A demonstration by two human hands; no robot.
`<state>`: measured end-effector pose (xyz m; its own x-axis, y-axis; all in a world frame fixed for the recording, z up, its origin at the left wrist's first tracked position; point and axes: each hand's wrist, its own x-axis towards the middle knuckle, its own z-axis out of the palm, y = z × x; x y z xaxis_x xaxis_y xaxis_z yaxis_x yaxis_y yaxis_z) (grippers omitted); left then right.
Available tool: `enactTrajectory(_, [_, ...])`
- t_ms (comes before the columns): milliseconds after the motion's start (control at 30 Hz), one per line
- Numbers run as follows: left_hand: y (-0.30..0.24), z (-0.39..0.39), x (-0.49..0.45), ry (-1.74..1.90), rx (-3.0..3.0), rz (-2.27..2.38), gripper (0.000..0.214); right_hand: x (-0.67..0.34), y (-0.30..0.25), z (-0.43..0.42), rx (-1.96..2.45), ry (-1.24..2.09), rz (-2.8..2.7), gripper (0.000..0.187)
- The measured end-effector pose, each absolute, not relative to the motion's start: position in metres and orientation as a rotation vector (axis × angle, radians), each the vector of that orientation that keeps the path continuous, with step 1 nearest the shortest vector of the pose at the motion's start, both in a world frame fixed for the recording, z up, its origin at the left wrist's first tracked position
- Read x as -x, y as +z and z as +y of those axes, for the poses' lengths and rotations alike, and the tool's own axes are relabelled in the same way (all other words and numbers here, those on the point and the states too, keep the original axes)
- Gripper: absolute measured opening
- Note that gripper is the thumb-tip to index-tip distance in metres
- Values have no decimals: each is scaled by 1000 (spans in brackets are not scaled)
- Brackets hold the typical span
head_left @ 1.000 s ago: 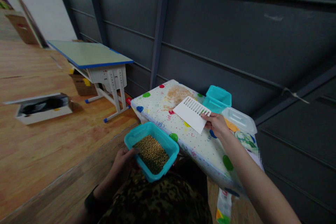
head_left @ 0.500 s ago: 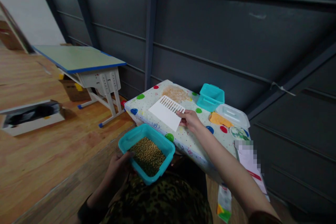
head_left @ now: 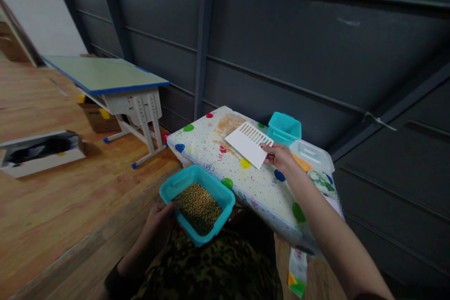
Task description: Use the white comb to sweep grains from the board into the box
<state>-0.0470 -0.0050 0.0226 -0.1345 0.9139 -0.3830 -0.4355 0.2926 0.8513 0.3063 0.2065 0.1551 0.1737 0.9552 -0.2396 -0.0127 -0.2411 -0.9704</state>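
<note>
The left arm comes up from the lower left, dark at the wrist, and its left hand [head_left: 160,222] is clamped on the near left rim of a teal rectangular plastic tub [head_left: 207,180], thumb over the edge and the other fingers mostly hidden below. Just beyond that thumb, round tan-and-greenish beans [head_left: 200,206] lie in the tub. The right arm stretches bare from the lower right, reaching forward over the counter [head_left: 260,197], and the fingers of the right hand [head_left: 279,155] are pinched on the right end of a flat white plate with a row of slots [head_left: 248,147], thumb on top; whether the plate touches the counter I cannot tell. Past the plate, ahead and left of these fingers, fine tan grains [head_left: 228,123] are spread on the white balloon-print cover. Beyond the right fingers stands a second teal plastic tub [head_left: 284,124]; to their right are a clear plastic lid [head_left: 314,155] and an orange cloth [head_left: 302,164]. A dark panelled wall [head_left: 298,33] rises behind, and well left of the fingers a green-topped, blue-edged desk [head_left: 105,72] stands on the wood-look floor [head_left: 87,211].
</note>
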Motion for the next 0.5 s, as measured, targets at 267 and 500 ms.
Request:
enactTrajectory(267, [29, -8, 44, 1268, -521, 1196, 40, -296, 136, 221, 1313, 792, -1325, 38])
enactTrajectory(500, [27, -10, 50, 1239, -575, 1175, 39, -276, 119, 200, 1319, 486, -1726, 33])
